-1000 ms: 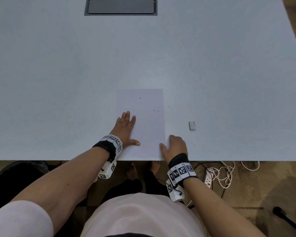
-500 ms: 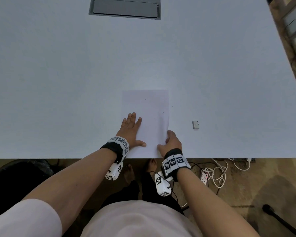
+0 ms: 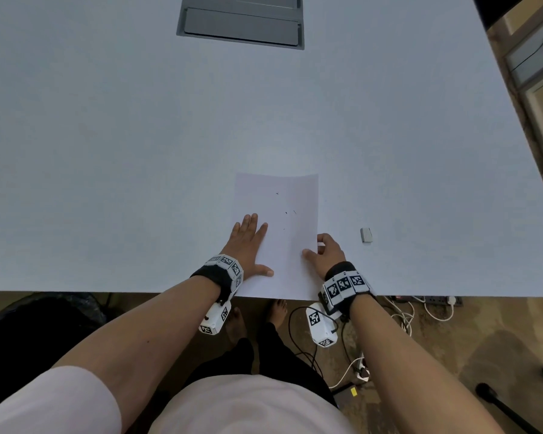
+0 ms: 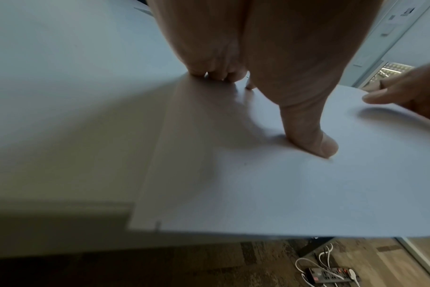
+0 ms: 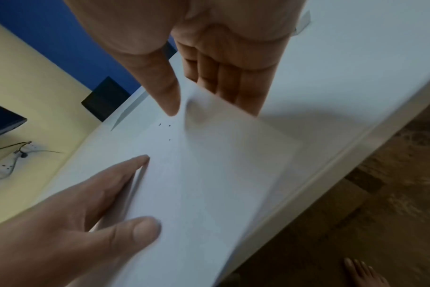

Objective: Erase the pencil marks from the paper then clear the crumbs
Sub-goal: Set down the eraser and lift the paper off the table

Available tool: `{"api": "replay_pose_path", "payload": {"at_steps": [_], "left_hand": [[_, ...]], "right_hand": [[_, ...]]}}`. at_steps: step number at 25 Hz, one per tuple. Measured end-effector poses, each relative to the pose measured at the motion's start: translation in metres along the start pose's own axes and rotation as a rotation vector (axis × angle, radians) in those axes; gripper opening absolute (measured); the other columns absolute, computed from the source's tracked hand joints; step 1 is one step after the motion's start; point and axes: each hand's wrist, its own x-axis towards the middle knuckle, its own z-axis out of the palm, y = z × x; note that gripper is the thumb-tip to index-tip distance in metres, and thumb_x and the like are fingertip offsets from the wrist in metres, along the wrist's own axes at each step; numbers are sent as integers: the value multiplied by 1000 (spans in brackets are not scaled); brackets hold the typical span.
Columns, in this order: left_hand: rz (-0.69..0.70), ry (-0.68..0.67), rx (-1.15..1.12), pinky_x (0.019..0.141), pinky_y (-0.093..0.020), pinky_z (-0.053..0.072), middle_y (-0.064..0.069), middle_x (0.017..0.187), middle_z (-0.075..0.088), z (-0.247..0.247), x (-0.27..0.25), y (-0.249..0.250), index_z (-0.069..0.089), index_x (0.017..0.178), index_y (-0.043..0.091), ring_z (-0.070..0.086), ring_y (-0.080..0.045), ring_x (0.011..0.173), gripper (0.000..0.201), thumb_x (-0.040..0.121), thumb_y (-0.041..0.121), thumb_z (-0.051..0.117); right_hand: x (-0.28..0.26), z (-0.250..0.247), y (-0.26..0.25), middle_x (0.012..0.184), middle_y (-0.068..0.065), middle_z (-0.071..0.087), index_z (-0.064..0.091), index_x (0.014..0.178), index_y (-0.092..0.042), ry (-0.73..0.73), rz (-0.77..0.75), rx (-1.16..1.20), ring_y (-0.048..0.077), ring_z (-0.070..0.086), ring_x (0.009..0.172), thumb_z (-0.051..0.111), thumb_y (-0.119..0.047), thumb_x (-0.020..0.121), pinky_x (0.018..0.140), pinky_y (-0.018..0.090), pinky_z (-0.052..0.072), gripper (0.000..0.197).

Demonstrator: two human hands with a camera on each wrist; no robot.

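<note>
1. The paper (image 3: 276, 233) lies at the near edge of the table (image 3: 107, 151), with its bottom edge hanging a bit over the rim.
2. The left hand (image 3: 248, 242) is flat on the paper's left side, fingers straight.
3. The right hand (image 3: 325, 255) pinches the paper's right edge, thumb on top and fingers under.
4. A few dark crumbs (image 3: 286, 212) sit mid-sheet.
5. The eraser (image 3: 366, 235) is on the table, just right of that hand.

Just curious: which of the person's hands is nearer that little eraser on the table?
Right. The right hand pinches the paper's edge, beside the eraser; the left hand lies across the paper.
</note>
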Motion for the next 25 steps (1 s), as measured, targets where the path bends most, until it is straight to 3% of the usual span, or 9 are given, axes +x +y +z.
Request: {"api": "replay_pose_path", "payload": {"at_steps": [2, 4, 7, 10, 14, 18, 20, 22, 25], "left_hand": [[6, 2, -16, 117, -40, -15, -13, 158, -26, -1, 0, 0, -12, 153, 13, -25, -28, 145, 114, 81, 63, 61], [7, 21, -86, 118, -38, -13, -12, 159, -24, -3, -3, -3, -8, 154, 14, -23, -25, 146, 103, 88, 58, 56], [3, 106, -290, 120, -35, -9, -8, 161, -20, -10, -14, -7, -3, 155, 16, -18, -20, 148, 80, 99, 48, 43], [51, 240, -518, 122, -36, -5, -3, 162, -15, -23, -27, 3, -2, 155, 16, -14, -14, 148, 68, 102, 45, 30], [251, 401, -737, 122, -32, -5, 2, 160, -15, -43, -44, 44, -8, 153, 16, -13, -9, 148, 73, 99, 58, 18], [365, 516, -736, 119, -24, -12, 1, 159, -19, -50, -47, 68, -13, 149, 19, -17, -11, 148, 83, 87, 72, 2], [301, 474, -678, 119, -28, -12, -2, 159, -20, -47, -39, 59, -13, 150, 19, -19, -14, 147, 86, 84, 74, -1], [102, 373, -626, 121, -35, -10, -3, 160, -20, -41, -30, 36, -10, 153, 17, -19, -17, 147, 89, 84, 73, -1], [-186, 263, -614, 121, -38, -7, -7, 160, -19, -43, -29, 4, -8, 154, 12, -17, -21, 148, 81, 93, 62, 8]], "right_hand": [[-4, 4, -5, 119, 10, 62, 48, 123, -17, -20, -23, -22, 27, 59, 107, 57, -18, 88, 90, 33, 47, 36], [-11, 5, -13, 122, 11, 61, 45, 128, -18, -10, -85, -61, 28, 58, 110, 53, -14, 89, 91, 31, 45, 40], [-29, 0, -28, 115, 12, 63, 37, 137, -23, 8, -225, -124, 31, 61, 101, 46, -12, 91, 83, 28, 46, 47], [-52, -1, -43, 102, 13, 67, 25, 144, -23, 4, -419, -270, 31, 64, 83, 43, -10, 92, 77, 37, 55, 57], [-66, -3, -61, 88, 16, 67, 20, 147, -19, 54, -529, -386, 32, 63, 74, 43, -8, 93, 64, 29, 44, 60], [-76, -7, -72, 103, 17, 69, 34, 141, -19, 111, -530, -135, 34, 65, 87, 45, -8, 94, 73, 25, 42, 50], [-79, -9, -71, 110, 14, 68, 37, 139, -20, 129, -537, -89, 31, 66, 93, 47, -5, 93, 77, 23, 42, 50], [-79, -14, -68, 112, 11, 67, 37, 139, -22, 147, -542, -82, 29, 65, 94, 48, -2, 91, 80, 22, 44, 53], [-78, -22, -59, 113, 10, 66, 37, 139, -25, 136, -509, -47, 27, 64, 97, 47, -1, 91, 90, 32, 49, 54]]}}
